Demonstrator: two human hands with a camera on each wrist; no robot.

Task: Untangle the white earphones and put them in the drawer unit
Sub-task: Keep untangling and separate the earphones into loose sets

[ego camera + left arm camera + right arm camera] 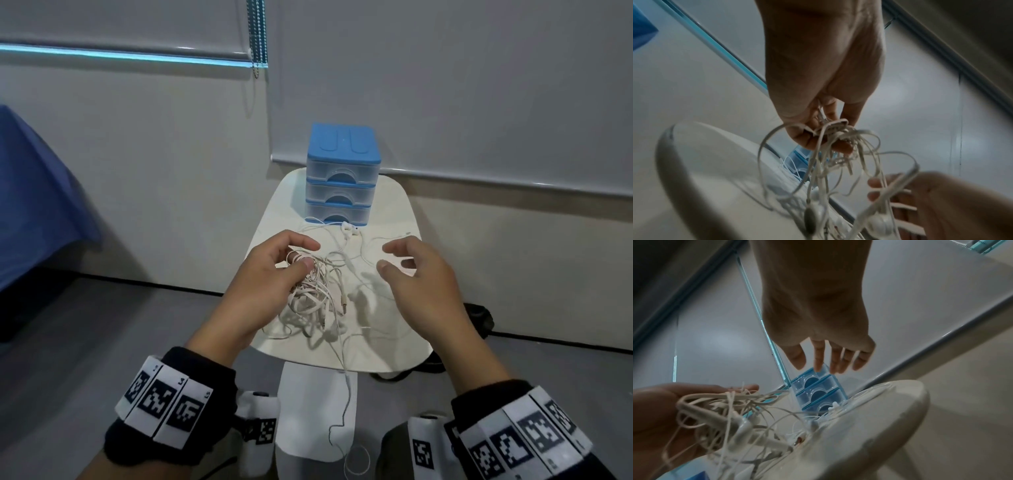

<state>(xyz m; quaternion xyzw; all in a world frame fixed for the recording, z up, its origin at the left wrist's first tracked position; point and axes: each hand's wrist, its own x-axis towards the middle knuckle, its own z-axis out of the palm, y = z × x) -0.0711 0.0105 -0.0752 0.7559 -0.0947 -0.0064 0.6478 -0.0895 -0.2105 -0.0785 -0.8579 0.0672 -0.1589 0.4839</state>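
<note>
**Untangling in hand; no cable freed, drawers all closed**

Setup: small white rounded-square tabletop [394, 219], seen from the head camera. At its 12 o'clock stands the blue-topped, clear-plastic three-drawer unit [342, 171]; all three drawers look pushed in.

Task item: the thin white earphones [349, 233] lie partly loose. Their earbuds sit at about 12 o'clock on the table, just in front of the bottom drawer, and thin white cable runs from there toward the centre. One thin strand trails over the 6 o'clock edge and hangs below. The rest seems caught in a knot of flat beige-pink cables [315, 294] at centre-left; which strand belongs to which set I cannot tell inside the knot.

Left hand [270, 277]: at 9 o'clock of the knot, thumb and fingers pinching the top of the bundle and holding it lifted. The left wrist view confirms loops hanging from the pinch.

Right hand [421, 274]: at 3 o'clock of the knot, fingers spread and relaxed, holding nothing, apart from the cables.

Judgement: first step, separation, barely begun. Next move likely calls for the right hand to take a white strand near the earbuds and draw it out while the left steadies the bundle. Pull slowly; tugging may tighten the knot or drag the hanging strand off the table.
</note>
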